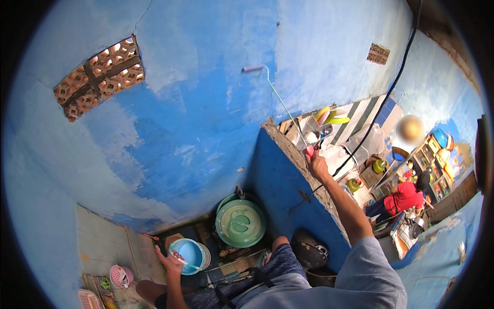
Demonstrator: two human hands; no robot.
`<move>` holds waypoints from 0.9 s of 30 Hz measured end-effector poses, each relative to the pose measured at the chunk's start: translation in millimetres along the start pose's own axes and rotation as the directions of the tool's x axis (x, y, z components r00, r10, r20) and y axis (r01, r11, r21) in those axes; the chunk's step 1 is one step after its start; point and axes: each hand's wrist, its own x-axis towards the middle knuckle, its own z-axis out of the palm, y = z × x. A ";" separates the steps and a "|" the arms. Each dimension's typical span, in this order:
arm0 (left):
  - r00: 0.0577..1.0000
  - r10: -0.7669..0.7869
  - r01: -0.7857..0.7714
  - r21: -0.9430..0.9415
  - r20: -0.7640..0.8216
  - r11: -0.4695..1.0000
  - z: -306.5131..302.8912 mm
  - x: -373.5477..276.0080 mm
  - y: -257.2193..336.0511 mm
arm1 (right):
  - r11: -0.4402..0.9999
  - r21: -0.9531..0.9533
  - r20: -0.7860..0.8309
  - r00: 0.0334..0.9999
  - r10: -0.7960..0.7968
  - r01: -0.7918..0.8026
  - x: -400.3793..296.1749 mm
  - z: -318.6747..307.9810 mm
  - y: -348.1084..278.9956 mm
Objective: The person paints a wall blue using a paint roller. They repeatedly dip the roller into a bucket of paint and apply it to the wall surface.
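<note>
My right hand (317, 165) grips the red handle of a paint roller (283, 104) with a long metal rod. The purple-tinted roller head lies against the blue painted wall (185, 127), near the edge between deeper blue and paler patches. Low on the left, my left hand (171, 264) is at the rim of a white bucket (206, 257) that holds light blue paint. Its fingers are spread apart, and a pale strip, perhaps the bucket's handle, crosses the paint beside them; whether the fingers hold it I cannot tell.
A low blue partition wall (285, 185) with a rough top stands at my right. A green lidded barrel (241, 224) and a black basin (308, 251) are below. A black cable (397, 73) hangs at right. Beyond the partition, a person in red (405, 197) stoops among shelves and kitchenware.
</note>
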 end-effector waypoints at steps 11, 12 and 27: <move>1.000 -0.001 0.001 0.030 -0.012 1.000 -0.4 0.6 0.4 | 0.998 0.056 -0.046 0.999 -0.004 0.006 0.2 -0.3 11.9; 1.000 0.004 -0.003 0.029 -0.016 1.000 -1.3 0.5 0.6 | 0.998 0.062 -0.043 0.999 0.002 0.001 5.8 1.1 9.8; 1.000 -0.003 0.003 0.039 -0.006 0.999 -8.0 5.2 -0.1 | 0.751 0.622 0.103 0.974 0.203 -0.222 73.3 -27.7 -143.0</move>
